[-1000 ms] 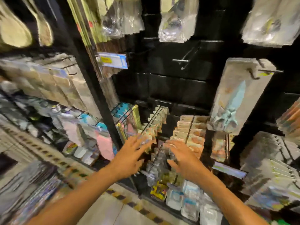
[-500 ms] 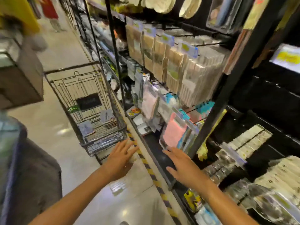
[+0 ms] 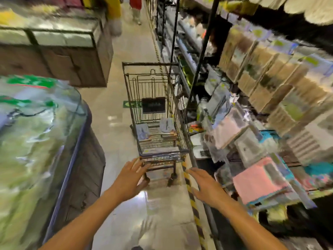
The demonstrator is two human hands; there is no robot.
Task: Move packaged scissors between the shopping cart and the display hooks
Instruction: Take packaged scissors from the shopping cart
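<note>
A dark wire shopping cart [image 3: 134, 112] stands in the aisle straight ahead, close against the shelving. Inside it lie two small stacks of packaged scissors, one at the left [image 3: 142, 132] and one at the right [image 3: 167, 125]. My left hand [image 3: 132, 177] is stretched toward the cart's near end, fingers spread, holding nothing. My right hand [image 3: 203, 185] reaches out beside it, flat and empty, just right of the cart. The scissors hooks are out of view.
Shelving with hanging packets [image 3: 255, 109] lines the right side, with pink packs [image 3: 259, 179] jutting out near my right hand. A glass-topped freezer [image 3: 41, 134] bulges in at the left. A yellow-black floor stripe [image 3: 193, 202] runs along the shelf base. A person stands far down the aisle [image 3: 135, 6].
My view has swung left, from the hooks with scissors to the aisle and cart. Both empty hands have moved with it and now reach toward the cart's near end.
</note>
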